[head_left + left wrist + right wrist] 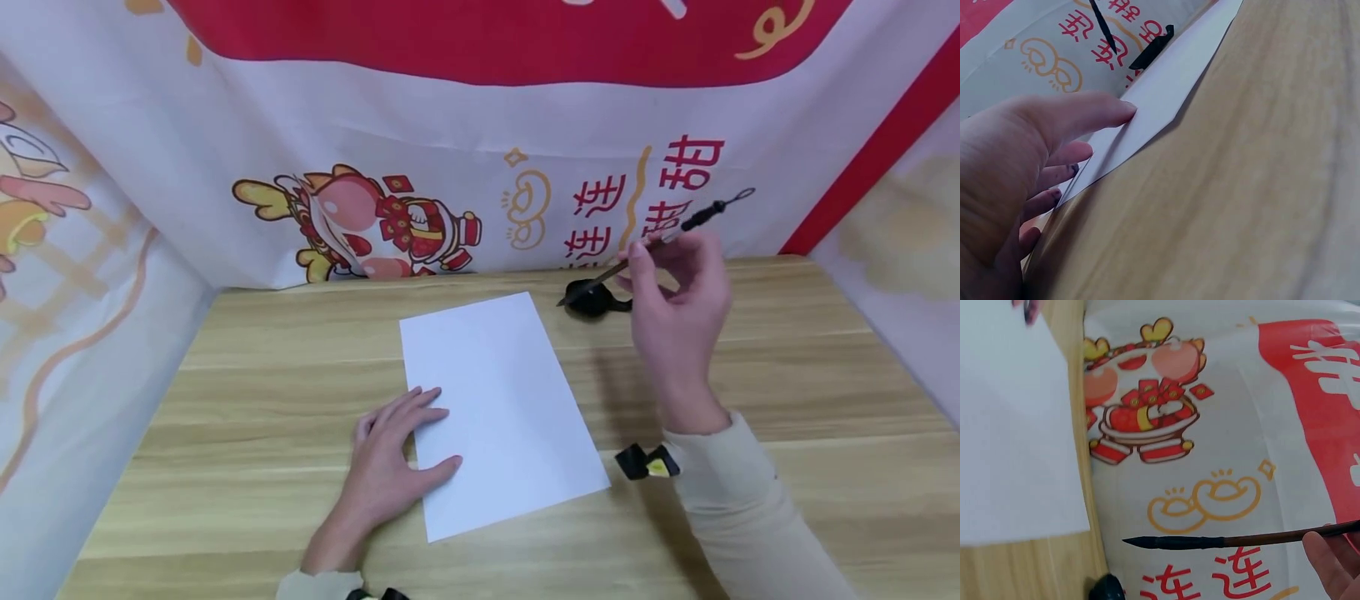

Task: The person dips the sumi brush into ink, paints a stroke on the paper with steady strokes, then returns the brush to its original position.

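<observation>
My left hand (390,467) rests at the left edge of a blank white sheet of paper (510,417), fingers spread and thumb on the sheet. Dark smudges mark some of its fingertips (1073,169) in the left wrist view. Raised above the table right of the sheet, my right hand (678,308) pinches a calligraphy brush (1266,538) by its brown handle. Its dark bristles (1172,542) point left and its hanging loop (742,195) points up to the right. Behind the brush tip sits a small black spoon-shaped dish (588,300); its contents cannot be made out.
The wood-grain table (247,400) meets a white printed cloth (450,117) hanging at the back, with a red band and cartoon figures. Similar cloth (67,208) hangs on the left side. A dark strap piece (648,462) sits by the right sleeve.
</observation>
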A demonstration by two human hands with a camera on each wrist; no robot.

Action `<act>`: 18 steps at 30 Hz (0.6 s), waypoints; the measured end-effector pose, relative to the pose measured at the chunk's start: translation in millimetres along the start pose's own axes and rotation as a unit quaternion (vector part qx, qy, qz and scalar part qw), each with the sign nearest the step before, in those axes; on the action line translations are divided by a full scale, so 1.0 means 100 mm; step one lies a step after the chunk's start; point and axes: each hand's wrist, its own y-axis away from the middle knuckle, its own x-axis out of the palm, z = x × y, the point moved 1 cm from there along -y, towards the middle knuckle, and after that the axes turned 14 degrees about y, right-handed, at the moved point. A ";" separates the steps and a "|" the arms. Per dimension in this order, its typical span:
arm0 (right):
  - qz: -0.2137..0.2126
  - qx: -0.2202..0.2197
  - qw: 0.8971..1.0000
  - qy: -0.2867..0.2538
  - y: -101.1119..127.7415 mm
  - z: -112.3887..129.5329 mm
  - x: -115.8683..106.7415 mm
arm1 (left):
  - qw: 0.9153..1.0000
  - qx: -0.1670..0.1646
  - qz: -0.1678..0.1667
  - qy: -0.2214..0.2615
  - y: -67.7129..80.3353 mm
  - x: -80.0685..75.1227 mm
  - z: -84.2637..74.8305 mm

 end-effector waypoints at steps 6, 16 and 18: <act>-0.003 0.059 0.995 -0.074 0.27 0.15 -0.08 | 1.000 0.006 -0.001 0.005 -0.01 -0.01 -0.02; -0.049 0.094 0.983 -0.152 0.63 0.42 0.02 | 1.000 -0.008 -0.004 -0.004 -0.02 -0.03 0.00; -0.062 0.100 0.980 -0.159 0.69 0.48 0.05 | 1.000 -0.010 -0.001 -0.006 -0.01 -0.03 0.00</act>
